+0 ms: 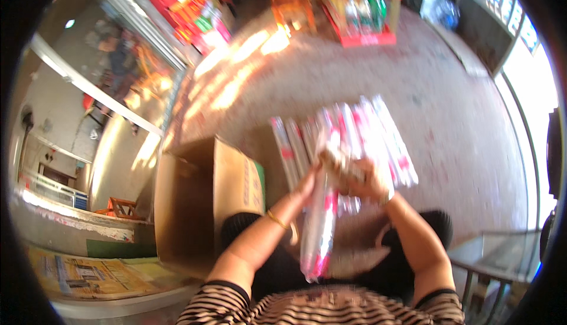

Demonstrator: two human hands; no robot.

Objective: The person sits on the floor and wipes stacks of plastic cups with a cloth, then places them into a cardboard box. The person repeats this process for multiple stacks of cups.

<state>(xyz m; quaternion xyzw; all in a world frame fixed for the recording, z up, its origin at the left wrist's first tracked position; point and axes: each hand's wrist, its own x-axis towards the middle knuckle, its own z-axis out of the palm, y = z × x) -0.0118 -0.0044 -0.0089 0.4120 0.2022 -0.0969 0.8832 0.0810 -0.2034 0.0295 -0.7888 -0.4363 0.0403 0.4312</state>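
Observation:
My left hand (pixel 308 184) holds a long clear-plastic sleeve (pixel 315 241) with pink-red markings, perhaps stacked disposable cups. The sleeve slants down toward my lap. Close by its upper part, my right hand (pixel 370 181) has its fingers around a brownish item (pixel 340 165), too blurred to name. Beneath and beyond both hands, several similar plastic-wrapped sleeves (pixel 401 147) lie side by side. My hands hide part of that row.
At my left stands an open cardboard box (pixel 239 178), its inside dark. A glass-topped table (pixel 496 254) is at lower right. Farther off are a wooden chair (pixel 292 3), a red-edged display rack (pixel 367 39) and a heap of red packages (pixel 190 10). Glass panels (pixel 106 99) line the left.

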